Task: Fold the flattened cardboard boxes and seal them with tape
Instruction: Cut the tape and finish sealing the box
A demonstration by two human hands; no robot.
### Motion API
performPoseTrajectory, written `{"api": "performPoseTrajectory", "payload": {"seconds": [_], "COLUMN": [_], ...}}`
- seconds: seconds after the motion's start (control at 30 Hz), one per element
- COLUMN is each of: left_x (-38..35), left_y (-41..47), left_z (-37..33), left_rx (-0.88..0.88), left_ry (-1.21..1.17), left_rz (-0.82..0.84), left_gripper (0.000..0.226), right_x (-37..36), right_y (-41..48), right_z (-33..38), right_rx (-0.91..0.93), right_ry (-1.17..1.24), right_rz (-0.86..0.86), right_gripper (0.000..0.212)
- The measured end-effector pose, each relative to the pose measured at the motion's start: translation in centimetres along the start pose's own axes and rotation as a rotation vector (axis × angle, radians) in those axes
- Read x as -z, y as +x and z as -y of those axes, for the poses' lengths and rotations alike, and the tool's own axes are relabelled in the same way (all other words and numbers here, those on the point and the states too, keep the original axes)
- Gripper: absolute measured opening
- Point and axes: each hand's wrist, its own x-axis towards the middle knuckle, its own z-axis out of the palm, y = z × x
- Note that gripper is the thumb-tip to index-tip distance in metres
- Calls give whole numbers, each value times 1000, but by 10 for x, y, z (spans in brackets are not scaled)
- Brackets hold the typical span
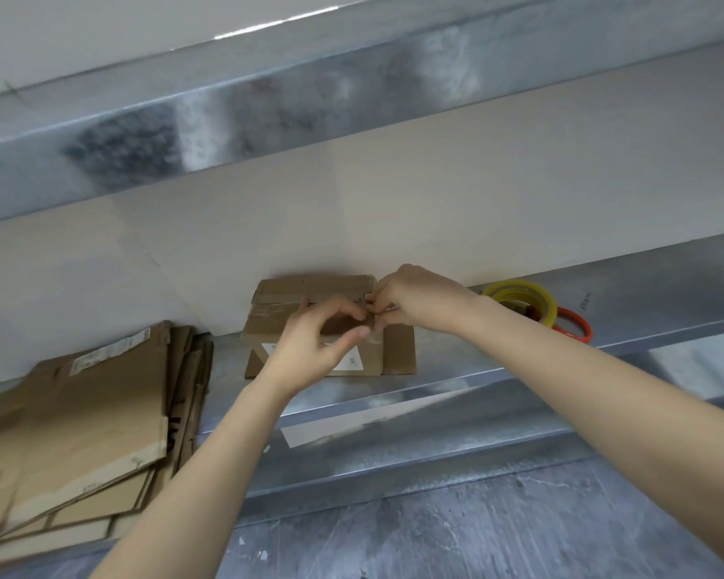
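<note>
A small brown cardboard box [398, 353] with a white label stands on the metal shelf [456, 382] against the beige wall. Clear tape runs across its top. My left hand [314, 340] hovers over the box's top, thumb and fingers curled and pinching a clear strip of tape. My right hand [414, 298] meets it from the right, fingertips pinching the same strip at the box's upper right edge. A yellow-rimmed roll of clear tape [523, 300] lies on the shelf to the right of the box.
A stack of several flattened cardboard boxes [80, 432] lies at the left end of the shelf. An orange tape ring [573, 325] sits beside the yellow roll. A metal ledge runs overhead, and a grey floor lies below the shelf's front edge.
</note>
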Motion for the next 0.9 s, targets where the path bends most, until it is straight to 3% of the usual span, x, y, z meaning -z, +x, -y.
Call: {"api": "performPoseTrajectory", "payload": {"seconds": [0.4, 0.7, 0.8, 0.9], "left_x": [-16, -16, -15, -14], "left_y": [-1, -1, -2, -6], "left_z": [1, 3, 4, 3], "left_rx": [-78, -29, -27, -47], "left_ry": [39, 6, 17, 40], "left_rz": [-161, -158, -142, -138], "left_gripper": [16, 22, 13, 21], "right_x": [-4, -3, -3, -1], "right_y": [4, 4, 5, 6], "right_z": [10, 15, 16, 22], "right_rx": [-11, -19, -38, -65], "right_ry": [-243, -276, -242, -247], "right_rz": [57, 31, 23, 21], "right_gripper": [34, 37, 38, 40]}}
